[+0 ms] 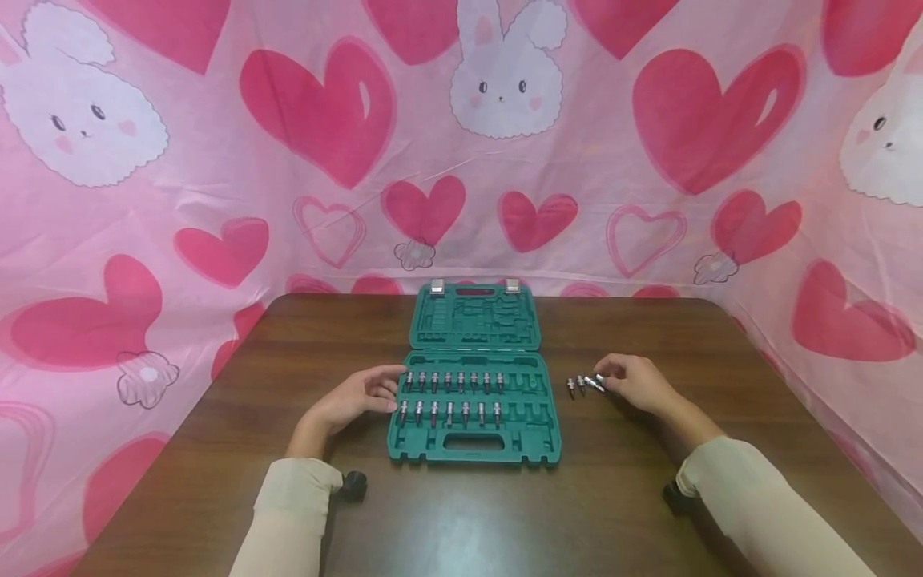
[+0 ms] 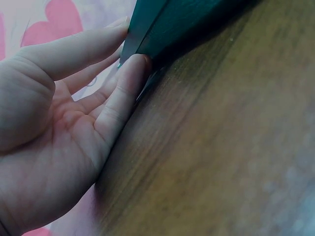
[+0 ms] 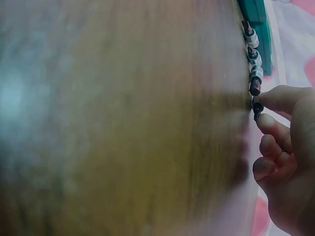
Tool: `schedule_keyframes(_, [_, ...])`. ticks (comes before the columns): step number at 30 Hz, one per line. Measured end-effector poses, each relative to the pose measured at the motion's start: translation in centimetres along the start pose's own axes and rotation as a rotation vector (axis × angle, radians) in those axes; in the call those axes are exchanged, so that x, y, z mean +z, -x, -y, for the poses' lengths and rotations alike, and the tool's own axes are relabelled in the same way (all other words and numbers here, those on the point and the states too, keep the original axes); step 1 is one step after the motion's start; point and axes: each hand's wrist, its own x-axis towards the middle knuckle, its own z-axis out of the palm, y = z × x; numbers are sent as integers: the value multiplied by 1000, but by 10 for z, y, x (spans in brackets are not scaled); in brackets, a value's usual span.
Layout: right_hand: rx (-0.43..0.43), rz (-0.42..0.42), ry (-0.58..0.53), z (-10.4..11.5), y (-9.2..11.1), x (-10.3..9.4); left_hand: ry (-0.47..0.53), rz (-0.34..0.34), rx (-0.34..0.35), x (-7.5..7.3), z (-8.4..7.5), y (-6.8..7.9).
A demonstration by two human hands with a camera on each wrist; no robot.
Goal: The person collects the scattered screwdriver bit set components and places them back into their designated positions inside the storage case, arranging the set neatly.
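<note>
A green plastic tool case (image 1: pixel 474 445) lies unfolded on the table, with two rows of silver bit sockets (image 1: pixel 461 383) in its near half. My left hand (image 1: pixel 359 395) rests against the case's left side, thumb and fingertips touching its edge. In the left wrist view, the thumb and fingers (image 2: pixel 130 81) meet the case wall just above the wood. To the right of the case, a few loose bit sockets (image 1: pixel 581 385) lie in a short row. My right hand (image 1: pixel 634 383) pinches the rightmost bit socket (image 3: pixel 257 106) between thumb and fingertip, its dark tip showing.
The case lid (image 1: pixel 474 316) lies back on the table, its moulded slots bare, with two pale latches (image 1: pixel 437 287) at its far edge. Unfilled slots (image 1: pixel 534 383) show at the right ends of both rows. A pink heart-and-rabbit cloth (image 1: pixel 505 160) hangs round the brown table (image 1: pixel 461 521).
</note>
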Motion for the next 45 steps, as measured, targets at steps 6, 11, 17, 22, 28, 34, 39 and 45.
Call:
schedule_keyframes(6, [-11,7,7,-2,-1,1,2,5,2,0,0,1])
schedule_keyframes(11, [-15,-10,31,-3,-3,2,-1,2,2,0,0,0])
schedule_keyframes(17, [-18,-79,59,1,-4,1,-1,-1,1,0,1,-1])
schedule_keyframes(22, [-12,-154,66,9,-4,2,0,-3,2,1,0,1])
schedule_keyframes(28, [-5,-164,24,21,-4,5,-1,-8,-7,2,-2,2])
schedule_keyframes(34, [-10,-164,1,32,-5,9,0,-7,-1,2,-2,0])
schedule_keyframes(39, [5,-150,-13,43,-7,13,-4,-5,2,0,0,-1])
schedule_keyframes(45, [28,-122,-59,57,-7,17,-6,-4,-1,0,0,-1])
